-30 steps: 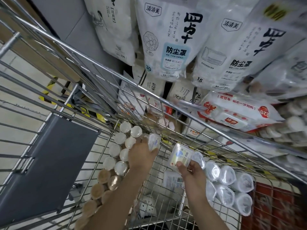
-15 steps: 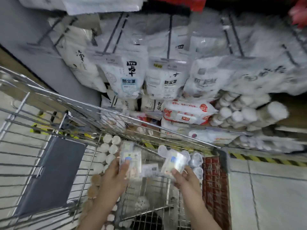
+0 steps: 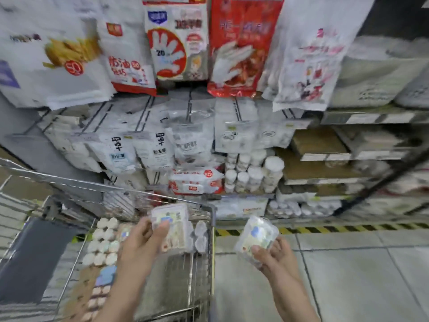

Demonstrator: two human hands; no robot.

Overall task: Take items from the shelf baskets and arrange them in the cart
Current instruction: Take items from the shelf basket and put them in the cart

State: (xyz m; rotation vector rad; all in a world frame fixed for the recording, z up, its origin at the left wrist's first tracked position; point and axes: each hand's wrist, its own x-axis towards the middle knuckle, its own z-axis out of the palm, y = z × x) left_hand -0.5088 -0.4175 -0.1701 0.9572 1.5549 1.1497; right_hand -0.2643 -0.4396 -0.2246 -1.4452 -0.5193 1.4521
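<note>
2 hands, 2 clear packs, 1 per hand. Left hand (image 3: 139,242): fingers curled on pack A (image 3: 170,226), thumb on its front, above wire cart (image 3: 210,228). Right hand (image 3: 276,256): fingers pinch pack B (image 3: 256,234), outside cart, over floor (image 3: 348,263). Shelf (image 3: 255,173) beyond fingertips.

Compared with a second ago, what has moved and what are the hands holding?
The view has tilted up from the cart to the shelves. The right hand carried its clear packet rightward, out past the cart's edge over the floor. The left hand lifted its packet higher, above the cart. Both hands keep their packets gripped; the rows of cups in the cart stayed put.
</note>
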